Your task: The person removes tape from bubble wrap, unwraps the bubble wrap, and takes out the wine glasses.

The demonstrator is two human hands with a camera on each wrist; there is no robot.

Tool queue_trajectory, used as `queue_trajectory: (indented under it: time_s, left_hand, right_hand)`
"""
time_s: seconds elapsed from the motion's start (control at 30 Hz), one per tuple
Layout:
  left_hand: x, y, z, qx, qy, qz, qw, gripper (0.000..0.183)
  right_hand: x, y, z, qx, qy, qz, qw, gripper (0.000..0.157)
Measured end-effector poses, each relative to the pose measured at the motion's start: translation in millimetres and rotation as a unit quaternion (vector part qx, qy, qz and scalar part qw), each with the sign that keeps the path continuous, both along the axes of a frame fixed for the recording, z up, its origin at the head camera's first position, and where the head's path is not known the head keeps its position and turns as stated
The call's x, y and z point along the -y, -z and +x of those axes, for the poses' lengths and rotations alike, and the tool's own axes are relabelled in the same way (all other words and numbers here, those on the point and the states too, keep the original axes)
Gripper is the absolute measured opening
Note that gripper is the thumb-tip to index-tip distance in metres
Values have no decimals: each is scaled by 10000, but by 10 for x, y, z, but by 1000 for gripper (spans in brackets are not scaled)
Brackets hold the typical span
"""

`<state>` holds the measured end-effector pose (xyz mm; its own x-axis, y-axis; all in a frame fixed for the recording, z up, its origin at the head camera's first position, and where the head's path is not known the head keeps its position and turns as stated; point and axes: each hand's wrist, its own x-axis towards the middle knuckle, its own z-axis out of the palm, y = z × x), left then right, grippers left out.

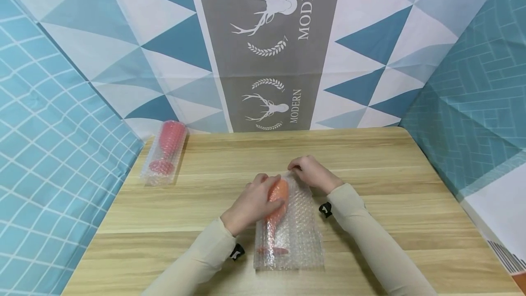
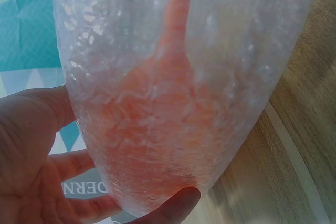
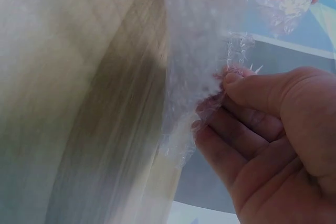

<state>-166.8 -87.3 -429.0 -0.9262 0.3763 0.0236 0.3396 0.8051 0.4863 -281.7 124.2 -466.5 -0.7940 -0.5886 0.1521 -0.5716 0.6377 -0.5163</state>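
- My left hand (image 1: 255, 201), the nearer, grips the orange cup (image 1: 280, 190) within the bubble wrap (image 1: 305, 227).
- My right hand (image 1: 313, 171) pinches the wrap's far edge.
- The cup lies lengthwise, left of this hand, foot toward me.

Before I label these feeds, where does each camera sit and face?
Head: on the head, facing forward and down at the wooden table; left hand, right hand and beige sleeves show.
Left wrist: on that wrist, facing the wrapped orange goblet; left hand shows.
Right wrist: on that wrist, facing the bubble wrap; right hand pinching it shows.
Head and left wrist share the goblet and left hand.
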Motion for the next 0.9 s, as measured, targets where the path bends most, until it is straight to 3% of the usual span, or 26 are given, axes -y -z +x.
queue_trajectory:
  time_s: [0.37,0.7,0.9]
  left_hand:
    - [-29,6,-8,-25,5,-18,10000,68]
    - [-9,10,-4,75,-96,109,9999,70]
    - [16,19,-9,241,-182,327,9990,71]
  right_hand:
    - [20,-100,66,100,-13,95,9999,23]
    - [63,-271,287,-119,-48,-172,9998,26]
    - [53,-231,396,72,188,-417,9989,22]
